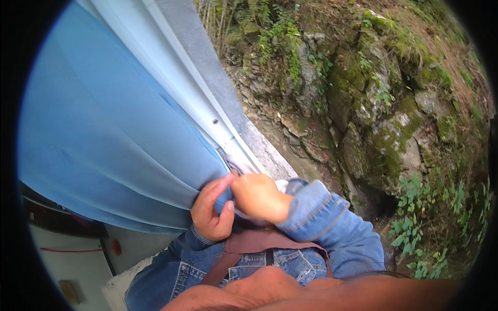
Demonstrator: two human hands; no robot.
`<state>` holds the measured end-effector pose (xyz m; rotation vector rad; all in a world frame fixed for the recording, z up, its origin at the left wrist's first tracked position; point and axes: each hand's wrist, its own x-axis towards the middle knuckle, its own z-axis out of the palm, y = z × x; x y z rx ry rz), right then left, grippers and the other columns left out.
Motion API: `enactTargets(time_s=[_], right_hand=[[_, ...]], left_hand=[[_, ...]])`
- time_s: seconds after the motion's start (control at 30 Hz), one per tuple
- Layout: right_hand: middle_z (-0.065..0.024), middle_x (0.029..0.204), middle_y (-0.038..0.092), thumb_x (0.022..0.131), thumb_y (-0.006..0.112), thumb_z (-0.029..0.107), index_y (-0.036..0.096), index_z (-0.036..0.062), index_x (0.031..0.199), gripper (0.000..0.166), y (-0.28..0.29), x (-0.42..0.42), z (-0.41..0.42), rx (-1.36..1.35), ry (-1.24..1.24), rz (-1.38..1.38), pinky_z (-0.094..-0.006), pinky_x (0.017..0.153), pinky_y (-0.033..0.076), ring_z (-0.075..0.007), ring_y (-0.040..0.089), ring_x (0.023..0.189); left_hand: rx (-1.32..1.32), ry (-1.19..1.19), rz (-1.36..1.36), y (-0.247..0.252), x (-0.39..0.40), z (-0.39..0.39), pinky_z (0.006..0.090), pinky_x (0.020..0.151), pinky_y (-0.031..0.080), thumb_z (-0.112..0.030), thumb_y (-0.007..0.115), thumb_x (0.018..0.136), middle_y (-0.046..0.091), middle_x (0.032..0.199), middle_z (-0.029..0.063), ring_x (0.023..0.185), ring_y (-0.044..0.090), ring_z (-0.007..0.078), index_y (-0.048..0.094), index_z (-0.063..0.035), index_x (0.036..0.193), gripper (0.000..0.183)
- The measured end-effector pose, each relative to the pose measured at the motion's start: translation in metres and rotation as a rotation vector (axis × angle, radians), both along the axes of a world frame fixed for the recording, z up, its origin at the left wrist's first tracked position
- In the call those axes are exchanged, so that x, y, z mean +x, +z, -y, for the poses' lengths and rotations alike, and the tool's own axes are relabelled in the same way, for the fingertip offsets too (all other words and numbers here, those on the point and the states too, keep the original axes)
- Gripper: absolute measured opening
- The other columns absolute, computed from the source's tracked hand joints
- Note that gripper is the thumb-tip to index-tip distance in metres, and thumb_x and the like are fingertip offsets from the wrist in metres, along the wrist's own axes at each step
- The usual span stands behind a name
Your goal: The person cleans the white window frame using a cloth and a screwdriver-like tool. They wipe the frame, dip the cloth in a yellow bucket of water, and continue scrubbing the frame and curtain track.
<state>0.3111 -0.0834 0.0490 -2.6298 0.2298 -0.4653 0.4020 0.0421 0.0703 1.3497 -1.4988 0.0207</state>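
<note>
A large blue curtain [136, 128] hangs in folds across the left side, beside a white metal window frame [202, 105]. My left hand [213, 210] is at the curtain's near edge, palm towards me, with thumb and fingers apart; its fingertips almost meet the other hand. Curled and slightly blurred, my right hand [260, 196] is at the frame's lower part. A greyish piece of cloth [237, 165] shows just beyond its fingers; whether the hand grips this cloth is hidden. Both sleeves are denim, and a brown apron [264, 241] covers part of the chest.
A rough grey ledge [268, 149] runs along the frame's outer side. Past it rises a mossy rock slope [362, 116] with green plants. At lower left, a red rod-like thing [78, 250] and a small brown block [69, 291] are on a pale surface.
</note>
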Motion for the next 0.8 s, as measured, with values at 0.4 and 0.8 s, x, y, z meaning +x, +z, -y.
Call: enactTargets(time_s=[0.4, 0.8], right_hand=[[-0.0160, 0.074, 0.069, 0.084, 0.055, 0.016, 0.058, -0.0034, 0.100, 0.026, -0.009, 0.033, -0.006, 0.126, -0.134, -0.200, -0.0417, 0.055, 0.054, -0.0331, 0.069, 0.067], [-0.0208, 0.069, 0.065, 0.081, 0.054, 0.013, 0.050, -0.0041, 0.101, 0.027, 0.003, 0.000, -0.024, 0.217, -0.173, -0.042, -0.0477, 0.058, 0.051, -0.0395, 0.065, 0.065]], left_hand=[[-0.035, 0.013, 0.050, -0.003, 0.000, -0.003, 0.0415, 0.091, 0.050, 0.008, 0.054, 0.078, 0.063, 0.112, 0.0258, 0.103, 0.064, 0.0370, 0.055, 0.0081, 0.119, 0.040], [-0.091, -0.146, 0.077, -0.008, 0.013, -0.003, 0.0439, 0.088, 0.052, 0.008, 0.051, 0.080, 0.064, 0.108, 0.0259, 0.099, 0.065, 0.0359, 0.055, 0.0072, 0.117, 0.038]])
